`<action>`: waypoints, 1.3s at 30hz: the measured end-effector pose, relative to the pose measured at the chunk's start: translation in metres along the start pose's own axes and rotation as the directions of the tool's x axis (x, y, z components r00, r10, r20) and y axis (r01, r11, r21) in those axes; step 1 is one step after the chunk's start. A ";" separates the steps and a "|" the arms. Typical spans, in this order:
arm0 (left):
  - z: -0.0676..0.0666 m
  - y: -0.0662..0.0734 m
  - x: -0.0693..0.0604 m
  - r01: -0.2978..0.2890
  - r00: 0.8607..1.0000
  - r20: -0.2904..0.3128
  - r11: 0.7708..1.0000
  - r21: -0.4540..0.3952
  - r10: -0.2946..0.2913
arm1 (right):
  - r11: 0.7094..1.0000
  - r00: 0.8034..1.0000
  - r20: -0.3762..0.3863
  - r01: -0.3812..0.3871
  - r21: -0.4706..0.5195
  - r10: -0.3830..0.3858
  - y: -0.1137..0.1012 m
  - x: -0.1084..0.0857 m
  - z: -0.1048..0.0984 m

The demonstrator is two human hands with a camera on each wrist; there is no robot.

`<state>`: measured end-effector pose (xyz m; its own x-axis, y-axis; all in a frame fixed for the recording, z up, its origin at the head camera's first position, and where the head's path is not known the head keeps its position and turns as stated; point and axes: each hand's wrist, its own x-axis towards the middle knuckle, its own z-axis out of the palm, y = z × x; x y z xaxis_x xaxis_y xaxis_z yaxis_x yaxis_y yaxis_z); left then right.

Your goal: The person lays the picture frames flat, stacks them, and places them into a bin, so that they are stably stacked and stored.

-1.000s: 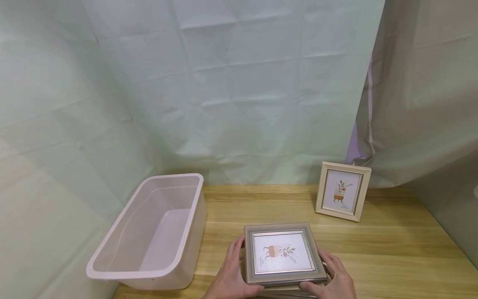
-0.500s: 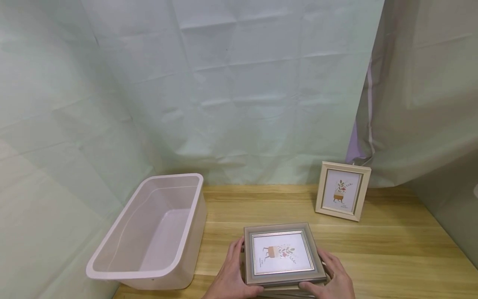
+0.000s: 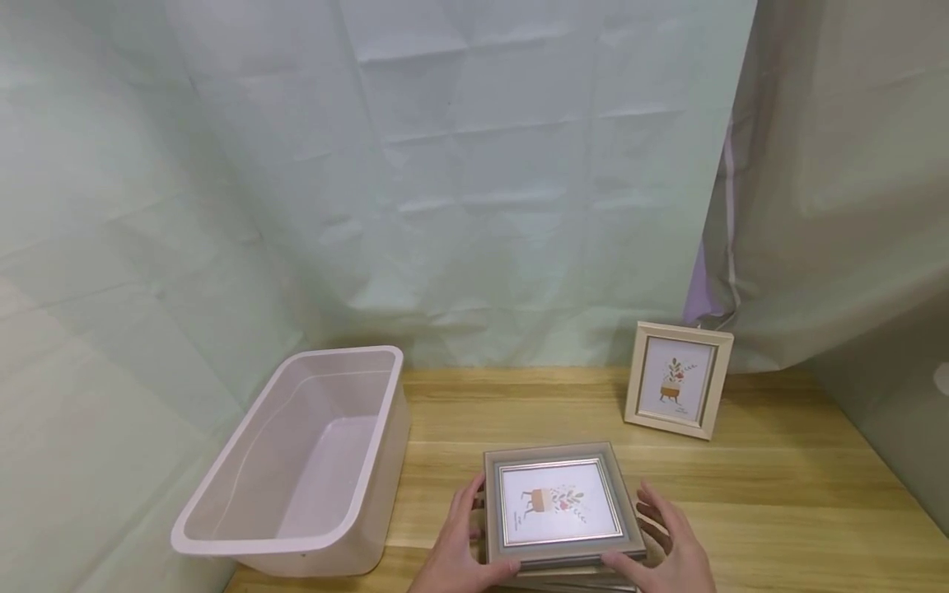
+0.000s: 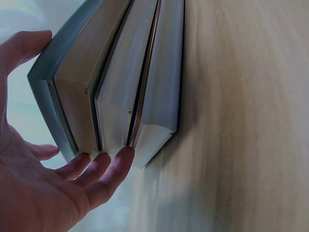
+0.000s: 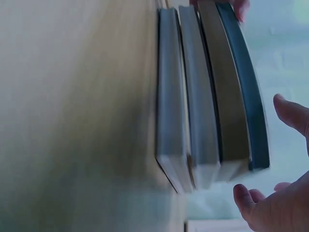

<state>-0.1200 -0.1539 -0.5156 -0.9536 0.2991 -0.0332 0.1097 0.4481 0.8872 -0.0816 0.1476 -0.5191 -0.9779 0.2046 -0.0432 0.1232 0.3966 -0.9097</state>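
Note:
A grey-brown picture frame [image 3: 559, 502] with a plant-pot print lies face up on top of a stack of several picture frames [image 4: 116, 87] at the table's front. My left hand [image 3: 455, 548] touches the left side of the stack with its fingertips, the thumb at the near edge of the top frame. On the other side, my right hand [image 3: 670, 548] stands with spread fingers around the near right corner. The right wrist view shows this hand [image 5: 285, 193] apart from the frames' edges. The undersides of the stacked frames are hidden.
A cream picture frame [image 3: 676, 379] with a similar print stands tilted back at the rear right. To the left is a pale plastic bin [image 3: 371, 486], with nothing visible inside. Light cloth sheets [image 3: 474, 206] hang behind the wooden table [image 3: 778, 494].
The fingers of my right hand have moved off the right side of the stack and spread outward. My left hand and the frames stay nearly in place. The view shifts slightly.

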 end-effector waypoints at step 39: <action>-0.003 -0.007 -0.002 0.033 0.999 -0.007 0.999 -0.035 -0.033 | 0.760 0.843 0.001 0.486 -0.431 -0.539 -0.033 0.190 -0.175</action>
<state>-0.1199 -0.1598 -0.5203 -0.9586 0.2784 -0.0597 0.0682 0.4280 0.9012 -0.2416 0.3301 -0.4255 -0.8906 -0.0424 0.4529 -0.3091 0.7870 -0.5340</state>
